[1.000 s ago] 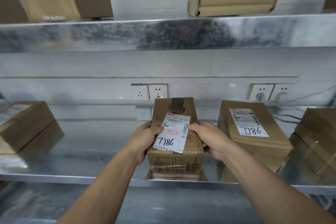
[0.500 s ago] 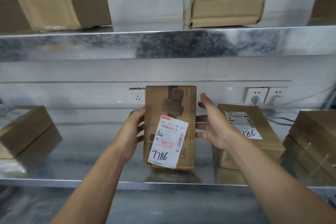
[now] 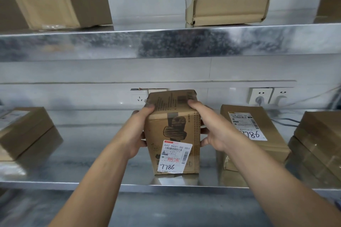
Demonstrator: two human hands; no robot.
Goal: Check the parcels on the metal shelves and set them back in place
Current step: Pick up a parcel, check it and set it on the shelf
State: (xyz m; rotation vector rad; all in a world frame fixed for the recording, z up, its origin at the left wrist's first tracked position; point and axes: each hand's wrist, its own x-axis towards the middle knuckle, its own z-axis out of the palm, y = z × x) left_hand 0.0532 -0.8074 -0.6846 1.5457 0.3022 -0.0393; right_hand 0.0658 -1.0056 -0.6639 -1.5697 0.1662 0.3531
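A small brown cardboard parcel (image 3: 173, 127) with a white label marked 7786 stands upright at the middle of the lower metal shelf (image 3: 92, 184). Its bottom edge is at the shelf surface near the front lip. My left hand (image 3: 137, 132) grips its left side, fingers curled over the top left corner. My right hand (image 3: 208, 127) grips its right side, fingers over the top right edge. The parcel's rear face is hidden.
A second parcel (image 3: 258, 134) labelled 7786 lies just right of my right hand. Stacked boxes (image 3: 317, 145) sit at the far right, another box (image 3: 24, 132) at the left. The upper shelf (image 3: 166, 44) carries two boxes. Wall sockets (image 3: 267, 96) with cables are behind.
The parcel was lifted off the shelf and turned label-forward, then came back down upright onto the shelf. My right hand, which had let go, now grips the parcel's right side again.
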